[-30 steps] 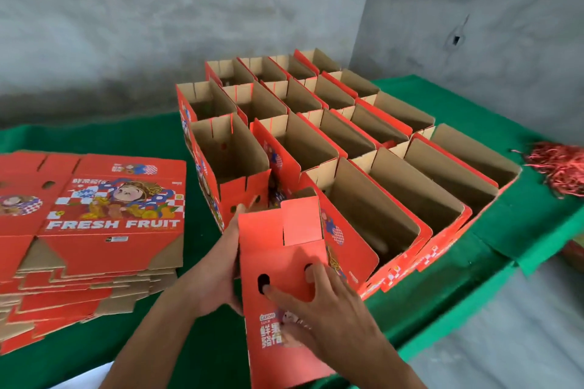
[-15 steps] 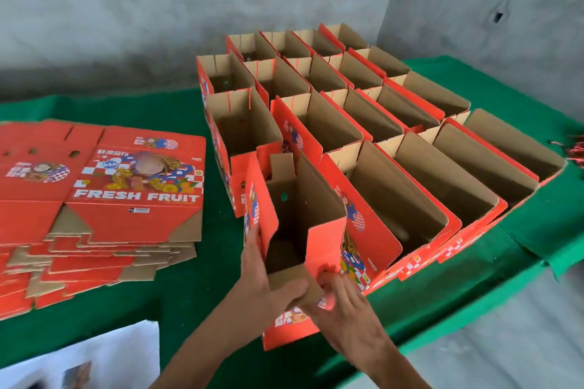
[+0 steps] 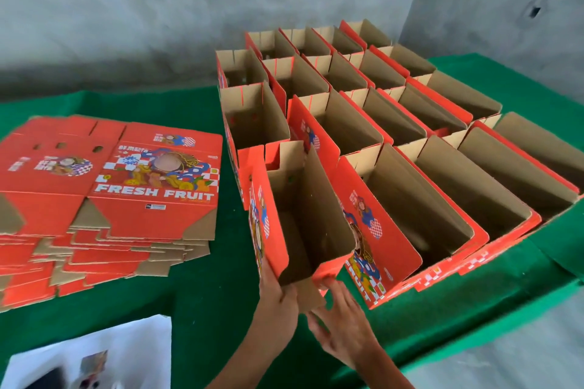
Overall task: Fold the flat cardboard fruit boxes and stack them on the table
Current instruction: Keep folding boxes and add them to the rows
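Hands meet at the near end of an opened red cardboard box standing on the green-covered bench, open top up, its long axis running away from the viewer. The left hand grips the near left corner; the right hand lies open, fingers spread against the near end. Its inside is plain brown corrugated board. Folded boxes stand in rows beside it. At left, a stack of flat boxes reads "FRESH FRUIT".

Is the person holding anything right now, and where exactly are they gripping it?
Yes: the opened box. The left hand grips its near left bottom corner; the right hand touches the near right bottom edge.
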Available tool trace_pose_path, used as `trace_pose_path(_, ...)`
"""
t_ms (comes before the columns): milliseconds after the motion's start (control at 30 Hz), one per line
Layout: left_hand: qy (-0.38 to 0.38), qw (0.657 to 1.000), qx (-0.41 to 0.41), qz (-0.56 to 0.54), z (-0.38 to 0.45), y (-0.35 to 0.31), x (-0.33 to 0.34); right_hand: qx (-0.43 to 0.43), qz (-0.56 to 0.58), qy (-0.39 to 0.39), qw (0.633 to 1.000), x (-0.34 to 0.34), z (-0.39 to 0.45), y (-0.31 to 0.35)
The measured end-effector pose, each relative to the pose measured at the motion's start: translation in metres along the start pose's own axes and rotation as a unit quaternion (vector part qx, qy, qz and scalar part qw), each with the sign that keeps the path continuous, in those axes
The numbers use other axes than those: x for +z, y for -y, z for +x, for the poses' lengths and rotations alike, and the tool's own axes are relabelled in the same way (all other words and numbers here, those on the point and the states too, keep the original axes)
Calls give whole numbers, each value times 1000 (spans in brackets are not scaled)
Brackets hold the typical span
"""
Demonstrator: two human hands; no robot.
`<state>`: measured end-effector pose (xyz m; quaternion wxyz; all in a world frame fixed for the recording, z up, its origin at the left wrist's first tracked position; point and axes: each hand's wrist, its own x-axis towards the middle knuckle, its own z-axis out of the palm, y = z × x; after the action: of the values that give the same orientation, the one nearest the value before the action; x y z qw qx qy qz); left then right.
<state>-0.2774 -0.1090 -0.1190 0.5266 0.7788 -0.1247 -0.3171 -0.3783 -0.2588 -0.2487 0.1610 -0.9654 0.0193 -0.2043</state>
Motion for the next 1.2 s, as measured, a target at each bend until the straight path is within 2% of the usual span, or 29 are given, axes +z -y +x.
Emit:
trace_pose_path(200, -27, 999, -12, -31, 16, 11, 1, 1, -38, 39, 999, 13, 13, -15)
trace_pose_path(333, -50, 998, -2, -26, 42, 3, 3, 47, -76, 87, 992, 21, 39, -22)
trace_pose_path(433, -63, 997, -13, -46, 63, -2, 2, 93, -61, 150, 982, 24, 60, -28)
trace_pose_path(667, -88, 994, -35, -62, 118, -20, -5, 80, -65, 106, 989, 23, 112, -41)
trace_pose_path(833, -100, 993, -13, -63, 159, -33, -13, 104, -85, 142, 981, 17, 149, -48)
trace_pose_path(933, -90, 995, -3, -51, 178, -38, -22, 152, -89, 160, 971, 14, 167, -42)
trace_pose_path(1000, -65, 998, 19, 11, 183, -39, -33, 195, -86, 152, 965, 15, 177, -34)
trace_pose_path(1067, -63, 987, 58, 136, 179, -36, -51, 216, -53, 141, 965, 19, 185, -23)
trace_pose_path(1133, -108, 963, 101, 223, 175, -31, -76, 199, 42, 145, 968, 27, 195, -8)
trace_pose_path(1200, -138, 937, 103, 303, 171, -25, -105, 205, 166, 159, 951, 36, 208, 15)
